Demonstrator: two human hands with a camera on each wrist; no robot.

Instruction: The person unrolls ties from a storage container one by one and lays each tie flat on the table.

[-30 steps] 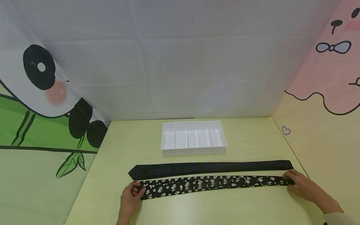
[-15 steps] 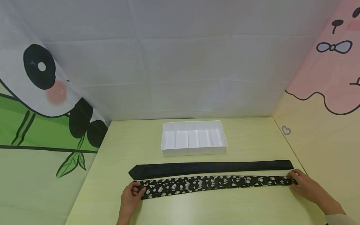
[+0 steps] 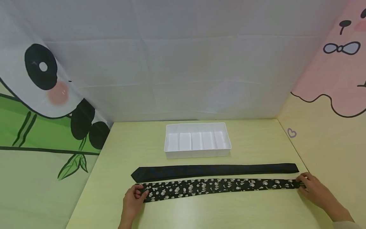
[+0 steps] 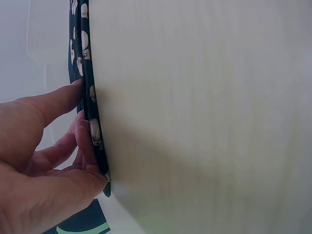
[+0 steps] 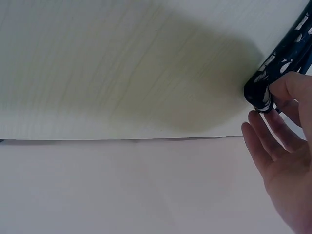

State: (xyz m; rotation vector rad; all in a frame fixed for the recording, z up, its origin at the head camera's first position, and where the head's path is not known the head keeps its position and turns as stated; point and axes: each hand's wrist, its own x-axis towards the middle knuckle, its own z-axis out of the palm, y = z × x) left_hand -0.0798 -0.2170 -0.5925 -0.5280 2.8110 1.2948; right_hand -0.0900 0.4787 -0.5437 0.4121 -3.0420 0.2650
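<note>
A black necktie with a pale floral-looking print (image 3: 211, 187) stretches across the near part of the table, looking folded lengthwise. My left hand (image 3: 133, 197) pinches its wide left end; in the left wrist view the thumb and fingers (image 4: 58, 102) lie along the fabric edge. At the narrow right end, my right hand (image 3: 315, 190) pinches the folded tip between thumb and index finger, the other fingers extended in the right wrist view. Just beyond it, a plain dark necktie (image 3: 214, 171) lies flat and parallel, touched by neither hand.
A white divided tray (image 3: 197, 154) stands behind the ties on the pale wooden table (image 3: 251, 143). White cloth (image 3: 194, 73) hangs at the back. Panels with cartoon prints flank both sides, and the right one (image 3: 323, 140) stands close to my right hand.
My right hand has slid a little to the right, and the printed necktie's right end now reaches farther that way. The left hand, plain tie and tray stay put.
</note>
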